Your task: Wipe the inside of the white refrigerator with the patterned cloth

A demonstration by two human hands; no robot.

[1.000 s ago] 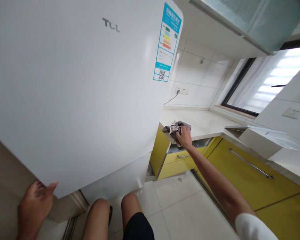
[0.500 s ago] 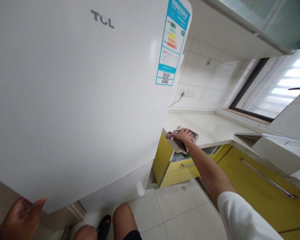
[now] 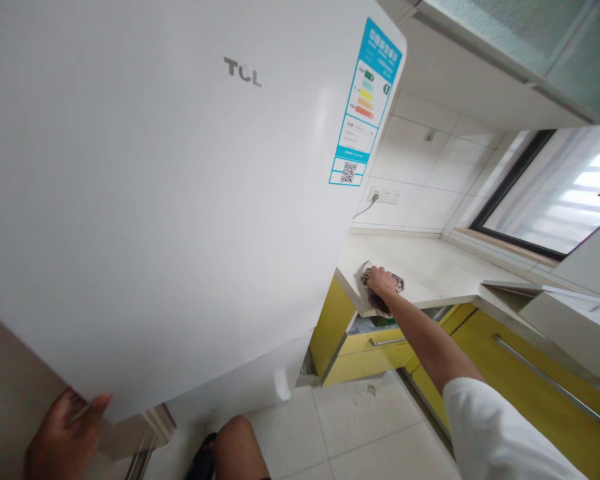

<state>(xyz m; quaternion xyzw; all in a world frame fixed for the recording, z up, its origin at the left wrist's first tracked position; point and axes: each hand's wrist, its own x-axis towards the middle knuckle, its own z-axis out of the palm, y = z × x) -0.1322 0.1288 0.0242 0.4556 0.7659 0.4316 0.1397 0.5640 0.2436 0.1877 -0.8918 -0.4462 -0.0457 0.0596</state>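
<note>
In this white-tiled kitchen, a pale countertop [image 3: 430,267] tops yellow cabinets [image 3: 480,363], and near its front edge a crumpled patterned cloth [image 3: 379,304] lies gripped under the curled right hand [image 3: 381,282]. The left hand [image 3: 66,433] pinches the lower corner of the white TCL refrigerator door [image 3: 180,220] (a blue-bordered energy label [image 3: 365,110] sits near its right edge), thumb in front, fingers partly hidden behind.

Free countertop [image 3: 430,263] past white door [image 3: 180,200]

A kitchen; fridge [image 3: 180,220], countertop [image 3: 430,267], yellow cabinets [image 3: 493,353] (plus a tiled wall [image 3: 405,153]) show it.
</note>
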